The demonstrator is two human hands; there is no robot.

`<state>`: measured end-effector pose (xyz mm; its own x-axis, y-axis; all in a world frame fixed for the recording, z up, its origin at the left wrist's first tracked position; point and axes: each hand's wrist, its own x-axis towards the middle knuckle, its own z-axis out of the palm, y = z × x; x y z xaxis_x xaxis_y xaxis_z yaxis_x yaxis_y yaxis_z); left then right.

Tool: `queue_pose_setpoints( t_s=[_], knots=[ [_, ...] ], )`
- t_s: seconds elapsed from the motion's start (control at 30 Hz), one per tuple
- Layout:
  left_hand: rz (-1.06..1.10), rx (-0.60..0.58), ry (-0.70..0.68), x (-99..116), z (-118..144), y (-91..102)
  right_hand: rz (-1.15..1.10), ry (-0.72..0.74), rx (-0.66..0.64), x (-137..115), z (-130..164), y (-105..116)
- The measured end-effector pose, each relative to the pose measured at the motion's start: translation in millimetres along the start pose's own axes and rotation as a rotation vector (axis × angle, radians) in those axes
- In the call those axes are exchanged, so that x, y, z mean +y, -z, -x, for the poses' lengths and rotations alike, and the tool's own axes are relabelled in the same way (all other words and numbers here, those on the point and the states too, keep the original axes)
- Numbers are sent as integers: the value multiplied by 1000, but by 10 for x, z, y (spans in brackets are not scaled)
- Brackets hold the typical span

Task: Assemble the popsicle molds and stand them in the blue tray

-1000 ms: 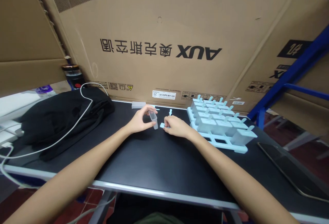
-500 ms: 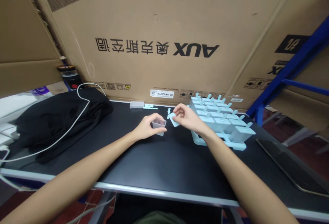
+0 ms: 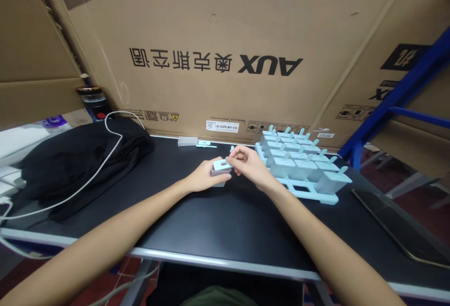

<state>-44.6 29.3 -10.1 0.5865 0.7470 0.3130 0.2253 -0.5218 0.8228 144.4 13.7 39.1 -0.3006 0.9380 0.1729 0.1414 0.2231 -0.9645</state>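
My left hand [image 3: 204, 175] is wrapped round a clear popsicle mould cup [image 3: 219, 180] that stands on the black tabletop. Over the cup's mouth lies a light-blue lid [image 3: 221, 165] with a slot in it. My right hand [image 3: 248, 163] pinches the right edge of this lid between thumb and fingers. Whether the lid is fully seated I cannot tell. Just behind my right fingers a light-blue popsicle stick [image 3: 232, 148] shows in part. To the right stands a light-blue rack [image 3: 309, 195] holding several lidded moulds [image 3: 305, 169] with sticks upright in them.
Another clear mould cup [image 3: 187, 141] lies at the back beside a light-blue lid and stick [image 3: 206, 144]. A black cloth [image 3: 87, 165] with a white cable is on the left. A phone [image 3: 397, 226] lies at the right; a large cardboard box [image 3: 197, 95] stands behind.
My right hand has carried the light-blue lid left onto the top of the cup. My left hand keeps its hold on the cup.
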Motion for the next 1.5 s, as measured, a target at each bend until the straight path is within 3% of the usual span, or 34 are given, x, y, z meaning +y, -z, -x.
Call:
queue_pose_setpoints(
  t_s=[0.2, 0.47, 0.7, 0.83, 0.97, 1.1, 1.27, 1.5],
  knots=[
    [100, -131, -11, -13, -10, 6, 350, 143, 57, 38, 43, -77],
    [217, -106, 19, -41, 5, 18, 689, 204, 18, 44, 106, -160],
    [211, -167, 1, -41, 31, 75, 637, 243, -48, 73, 102, -147],
    [213, -140, -105, -52, 24, 74, 584, 257, 10, 133, 75, -127],
    [248, -80, -43, -94, 2, 33, 560, 244, 83, 223, 29, -92],
    [153, -36, -27, -108, -13, 38, 758, 214, 211, 367, -40, -43],
    [22, -20, -43, -76, -21, 76, 1190, 151, 92, 546, -88, 4],
    [-110, 45, -54, -55, -11, 149, 1252, 104, 60, 506, -74, 13]
  ],
)
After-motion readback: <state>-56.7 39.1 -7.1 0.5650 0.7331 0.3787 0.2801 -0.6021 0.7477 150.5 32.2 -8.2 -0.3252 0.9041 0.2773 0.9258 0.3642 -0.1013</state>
